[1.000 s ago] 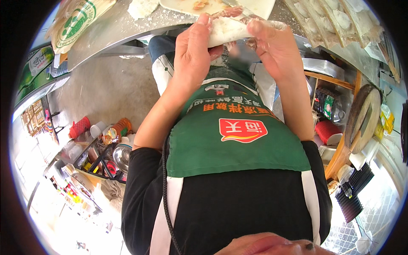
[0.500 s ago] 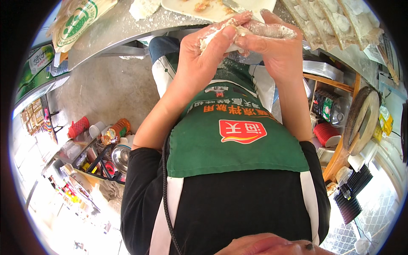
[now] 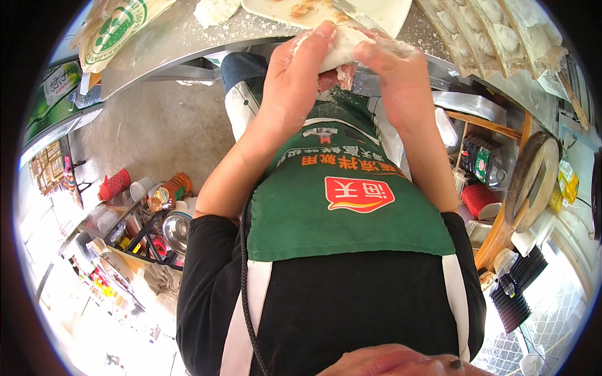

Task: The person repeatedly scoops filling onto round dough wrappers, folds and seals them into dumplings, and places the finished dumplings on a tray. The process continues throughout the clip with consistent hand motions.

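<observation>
Just over the table's near edge, a white floury piece of dough [image 3: 342, 49] is held up between both hands. My left hand [image 3: 295, 75] is closed on its left side, thumb lying on top. On the other side my right hand [image 3: 399, 72] pinches it, with flour coating the fingers. Some of the fingers are hidden behind the dough. Past the hands lies a white plate [image 3: 269, 9] with brownish remains of food on it. A flat metal blade-like utensil [image 3: 356, 14] rests across that plate.
A ridged tray [image 3: 461, 41] of floury white dough pieces stands at the far right. To the far left are a white floury lump [image 3: 216, 10] and a printed bag [image 3: 119, 31] on the metal table [image 3: 179, 37]. Wooden shelving [image 3: 486, 121] holds goods beside my right arm.
Both hands have shifted slightly, and more of the dough's smooth white surface shows between them. My right fingers, stretched out before, now bend around the dough.
</observation>
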`<state>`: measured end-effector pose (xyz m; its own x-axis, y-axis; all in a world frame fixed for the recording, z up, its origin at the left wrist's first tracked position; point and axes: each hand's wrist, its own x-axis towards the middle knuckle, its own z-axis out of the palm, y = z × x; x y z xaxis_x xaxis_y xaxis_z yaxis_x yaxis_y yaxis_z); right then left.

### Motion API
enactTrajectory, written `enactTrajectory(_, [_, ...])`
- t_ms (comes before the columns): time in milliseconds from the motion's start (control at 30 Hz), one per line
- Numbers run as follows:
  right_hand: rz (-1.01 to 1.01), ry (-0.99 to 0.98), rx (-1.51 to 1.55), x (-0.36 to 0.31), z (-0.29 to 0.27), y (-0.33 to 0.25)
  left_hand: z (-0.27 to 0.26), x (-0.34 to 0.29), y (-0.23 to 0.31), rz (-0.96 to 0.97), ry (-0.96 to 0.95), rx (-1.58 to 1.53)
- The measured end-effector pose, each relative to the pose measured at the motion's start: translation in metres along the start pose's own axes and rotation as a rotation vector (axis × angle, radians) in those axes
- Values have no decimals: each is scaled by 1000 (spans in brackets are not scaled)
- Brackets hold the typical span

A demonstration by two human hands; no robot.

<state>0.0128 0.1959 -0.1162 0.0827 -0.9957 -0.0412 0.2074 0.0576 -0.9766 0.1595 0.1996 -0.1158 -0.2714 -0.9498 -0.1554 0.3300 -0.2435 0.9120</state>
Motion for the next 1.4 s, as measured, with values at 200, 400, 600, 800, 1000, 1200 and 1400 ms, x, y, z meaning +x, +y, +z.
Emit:
enactTrajectory(200, [113,-56,123,2,-1,4,-1,0,-2,122,-89,106])
enactTrajectory(400, [-3,-22,-44,5,14,-6,3,3,-6,264,-10,80])
enactTrajectory(600, [72,-149,-91,5,-4,7,14,6,-3,341,-36,44])
enactTrajectory(800, [-70,-63,-196,-4,9,3,6,7,-10,323,-76,100])
enactTrajectory(1000, [-103,-63,-242,-3,7,2,14,8,-2,458,-28,157])
enactTrajectory(1200, [-121,-52,-254,-6,13,-6,5,11,-7,391,-103,165])
enactTrajectory(1400, [-118,-14,-254,-8,15,-8,9,11,-11,413,-63,149])
